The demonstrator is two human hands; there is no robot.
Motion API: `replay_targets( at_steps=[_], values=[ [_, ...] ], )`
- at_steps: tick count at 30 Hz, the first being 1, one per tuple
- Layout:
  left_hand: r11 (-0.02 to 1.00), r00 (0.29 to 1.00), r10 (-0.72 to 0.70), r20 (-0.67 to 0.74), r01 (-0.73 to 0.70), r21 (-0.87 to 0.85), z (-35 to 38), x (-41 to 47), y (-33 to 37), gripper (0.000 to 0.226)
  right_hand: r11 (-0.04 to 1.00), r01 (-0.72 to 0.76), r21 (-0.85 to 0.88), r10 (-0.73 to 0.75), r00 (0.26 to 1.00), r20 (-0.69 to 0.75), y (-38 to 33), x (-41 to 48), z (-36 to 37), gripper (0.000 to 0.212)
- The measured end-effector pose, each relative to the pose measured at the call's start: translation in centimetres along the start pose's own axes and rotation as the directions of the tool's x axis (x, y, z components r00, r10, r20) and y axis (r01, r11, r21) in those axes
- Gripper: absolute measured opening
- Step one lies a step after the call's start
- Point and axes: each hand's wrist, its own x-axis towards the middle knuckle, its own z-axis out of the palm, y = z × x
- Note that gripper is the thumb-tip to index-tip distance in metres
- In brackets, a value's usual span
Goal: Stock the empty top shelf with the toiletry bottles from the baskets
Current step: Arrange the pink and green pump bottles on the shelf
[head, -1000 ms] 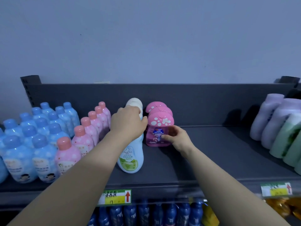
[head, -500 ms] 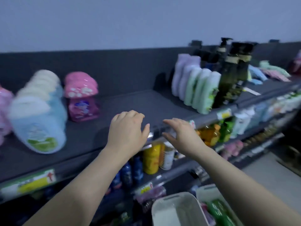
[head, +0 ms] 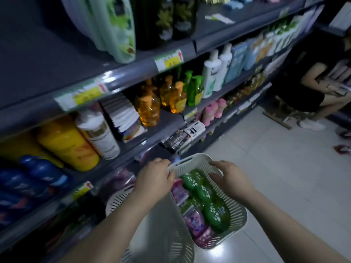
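Observation:
A white slatted basket (head: 235, 215) stands on the floor below the shelves and holds green spotted-cap bottles (head: 204, 192) and pink bottles (head: 193, 220). My left hand (head: 153, 180) hangs over the basket's left rim, its fingers loosely bent and holding nothing. My right hand (head: 230, 177) reaches over the basket's far end, fingers relaxed and pointing down toward the green bottles, apart from them. The dark grey top shelf (head: 38, 54) runs along the upper left, with pale green bottles (head: 115, 25) standing on it.
A second white basket (head: 161, 236), empty as far as it shows, sits under my left forearm. Lower shelves carry orange, yellow, blue and white bottles. A person (head: 305, 88) sits at the right end of the aisle. Pale floor tiles (head: 275, 177) spread right of the baskets.
My view has dropped from the top shelf to the floor. Both hands have left the shelf edge and come down over the basket of green and pink bottles.

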Motion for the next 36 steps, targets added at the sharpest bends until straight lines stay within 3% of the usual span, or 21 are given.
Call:
replay_targets(
  at_steps=[6,12,17,21,24,28,31,34,36],
  values=[
    [0.986,0.963,-0.143,0.227,0.160,-0.057,12.1,3.8,1.1,0.019,0.997,-0.075,0.002,0.074,0.981,0.178,8.0,2.8,6.8,0.039],
    [0.913,0.876,-0.308,0.371,0.382,-0.144,22.6,7.7,-0.7,0.030,0.992,-0.123,0.010,0.114,0.945,0.306,12.9,4.9,14.2,0.039],
    [0.753,0.698,-0.542,0.468,0.650,-0.098,29.8,10.5,-2.8,0.034,0.989,-0.124,0.078,0.091,0.937,0.338,15.6,5.6,18.9,0.039],
    [0.621,0.570,-0.630,0.528,0.777,-0.098,35.1,11.9,-5.0,0.036,0.984,-0.164,0.075,0.125,0.922,0.366,18.0,5.7,21.2,0.039],
    [0.610,0.541,-0.646,0.538,0.790,-0.062,37.3,13.1,-5.8,0.041,0.980,-0.179,0.086,0.134,0.915,0.382,19.2,5.9,22.1,0.036],
    [0.565,0.480,-0.705,0.522,0.825,0.005,37.2,13.6,-5.7,0.073,0.972,-0.201,0.122,0.141,0.913,0.382,19.7,5.9,23.2,0.037],
    [0.578,0.490,-0.671,0.556,0.816,-0.022,36.8,14.3,-6.2,0.078,0.972,-0.196,0.131,0.130,0.908,0.398,19.3,6.0,23.7,0.038],
    [0.486,0.464,-0.655,0.597,0.863,-0.138,36.1,14.4,-5.9,0.070,0.971,-0.198,0.130,0.131,0.907,0.400,18.6,5.9,23.8,0.039],
    [0.391,0.441,-0.653,0.615,0.892,-0.225,35.3,14.2,-5.4,0.092,0.973,-0.184,0.137,0.116,0.909,0.400,18.1,5.9,24.0,0.038]
  ],
)
